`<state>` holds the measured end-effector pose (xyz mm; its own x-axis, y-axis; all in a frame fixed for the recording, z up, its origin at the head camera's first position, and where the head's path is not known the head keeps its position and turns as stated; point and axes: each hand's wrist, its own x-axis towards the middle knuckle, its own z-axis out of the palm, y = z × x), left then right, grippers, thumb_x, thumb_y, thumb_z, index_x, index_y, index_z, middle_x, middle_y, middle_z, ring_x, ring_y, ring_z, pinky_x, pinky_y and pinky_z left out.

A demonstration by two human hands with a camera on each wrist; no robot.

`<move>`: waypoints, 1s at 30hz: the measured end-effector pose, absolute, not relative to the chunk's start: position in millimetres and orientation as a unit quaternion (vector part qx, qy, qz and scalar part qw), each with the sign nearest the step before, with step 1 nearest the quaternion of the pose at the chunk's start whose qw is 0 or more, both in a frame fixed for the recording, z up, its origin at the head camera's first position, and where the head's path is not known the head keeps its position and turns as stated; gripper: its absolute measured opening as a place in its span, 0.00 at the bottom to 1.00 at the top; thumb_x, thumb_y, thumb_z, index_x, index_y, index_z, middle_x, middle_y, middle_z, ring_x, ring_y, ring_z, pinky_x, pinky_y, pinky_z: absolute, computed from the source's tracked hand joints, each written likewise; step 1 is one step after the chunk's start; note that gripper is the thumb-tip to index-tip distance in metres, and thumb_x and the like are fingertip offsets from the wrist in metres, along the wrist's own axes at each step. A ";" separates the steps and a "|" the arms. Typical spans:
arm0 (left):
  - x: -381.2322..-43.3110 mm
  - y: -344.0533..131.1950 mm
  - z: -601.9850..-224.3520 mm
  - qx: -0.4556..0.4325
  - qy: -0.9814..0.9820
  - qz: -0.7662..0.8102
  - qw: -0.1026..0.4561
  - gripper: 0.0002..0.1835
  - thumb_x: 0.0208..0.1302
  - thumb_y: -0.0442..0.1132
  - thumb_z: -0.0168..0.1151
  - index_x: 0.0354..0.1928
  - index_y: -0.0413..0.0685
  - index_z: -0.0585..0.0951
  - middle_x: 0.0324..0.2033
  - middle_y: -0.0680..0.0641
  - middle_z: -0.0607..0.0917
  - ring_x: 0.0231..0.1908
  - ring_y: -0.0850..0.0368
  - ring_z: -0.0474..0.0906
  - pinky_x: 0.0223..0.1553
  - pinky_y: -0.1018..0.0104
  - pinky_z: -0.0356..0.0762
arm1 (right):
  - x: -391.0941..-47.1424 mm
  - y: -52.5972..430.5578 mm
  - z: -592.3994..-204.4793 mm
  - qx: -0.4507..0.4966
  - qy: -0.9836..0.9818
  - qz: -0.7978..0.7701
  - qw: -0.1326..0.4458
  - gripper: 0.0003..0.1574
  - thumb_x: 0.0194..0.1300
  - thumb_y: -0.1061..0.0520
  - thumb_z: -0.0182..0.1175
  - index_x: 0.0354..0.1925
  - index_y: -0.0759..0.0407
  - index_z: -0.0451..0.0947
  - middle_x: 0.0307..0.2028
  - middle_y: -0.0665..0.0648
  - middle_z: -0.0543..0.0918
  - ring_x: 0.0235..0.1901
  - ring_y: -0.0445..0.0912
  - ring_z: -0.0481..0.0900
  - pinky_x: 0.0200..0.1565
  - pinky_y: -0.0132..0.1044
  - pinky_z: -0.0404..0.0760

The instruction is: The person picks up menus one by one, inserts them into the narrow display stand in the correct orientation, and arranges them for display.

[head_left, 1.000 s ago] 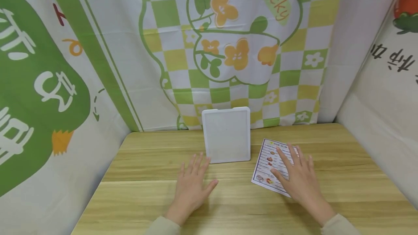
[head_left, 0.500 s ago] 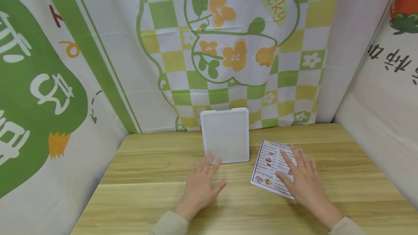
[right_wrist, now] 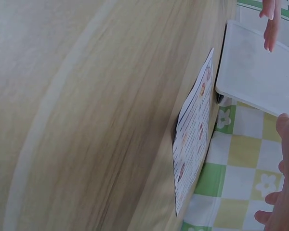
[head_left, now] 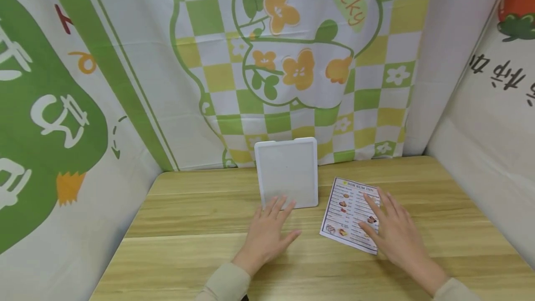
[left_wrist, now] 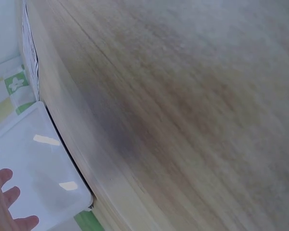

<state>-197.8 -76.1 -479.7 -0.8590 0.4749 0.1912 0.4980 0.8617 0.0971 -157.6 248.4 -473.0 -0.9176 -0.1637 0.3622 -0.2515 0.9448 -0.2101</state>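
Observation:
A white rectangular board with a raised rim (head_left: 288,171) stands upright at the back of the table, leaning toward the curtain. My left hand (head_left: 266,236) is in front of it with fingers spread, the fingertips overlapping its lower edge in the head view. To the right lies a printed menu sheet headed "DIM SUM INN" (head_left: 349,212), with small food pictures. Over its right side is my right hand (head_left: 397,233), fingers spread and holding nothing, hiding part of the print. In the right wrist view the menu (right_wrist: 195,134) lies on the table, slightly bowed.
The wood-grain table (head_left: 188,245) ends at the back against a green, white and yellow checked curtain (head_left: 234,82). Printed cloth panels hang at the left (head_left: 42,129) and right (head_left: 489,120), close to the table's sides.
My left hand has moved right, so its fingers now overlap the board's lower edge. My right hand has shifted slightly right, uncovering more of the menu. The head view has turned a little.

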 end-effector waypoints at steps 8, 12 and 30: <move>-202.7 -67.2 -480.7 -0.281 -0.954 -0.073 0.073 0.38 0.70 0.68 0.46 0.76 0.61 0.59 0.75 0.49 0.58 0.73 0.48 0.54 0.68 0.41 0.56 | -157.3 255.4 -474.8 0.109 -0.971 0.134 0.164 0.47 0.70 0.38 0.58 0.77 0.51 0.53 0.76 0.66 0.49 0.69 0.70 0.54 0.62 0.71 0.56; -204.4 -62.8 -482.4 -0.296 -0.950 -0.079 0.065 0.37 0.70 0.66 0.48 0.76 0.61 0.60 0.75 0.50 0.58 0.73 0.48 0.55 0.69 0.42 0.57 | -156.8 258.5 -475.9 0.112 -0.971 0.135 0.162 0.46 0.70 0.38 0.57 0.77 0.49 0.52 0.76 0.66 0.50 0.68 0.69 0.56 0.62 0.71 0.58; -214.5 -46.9 -490.3 -0.324 -0.942 -0.079 0.032 0.33 0.73 0.63 0.48 0.75 0.62 0.61 0.73 0.51 0.63 0.71 0.49 0.60 0.67 0.43 0.60 | -156.3 266.6 -496.4 0.116 -0.968 0.186 0.123 0.42 0.69 0.40 0.61 0.72 0.59 0.63 0.71 0.72 0.58 0.65 0.72 0.60 0.61 0.72 0.59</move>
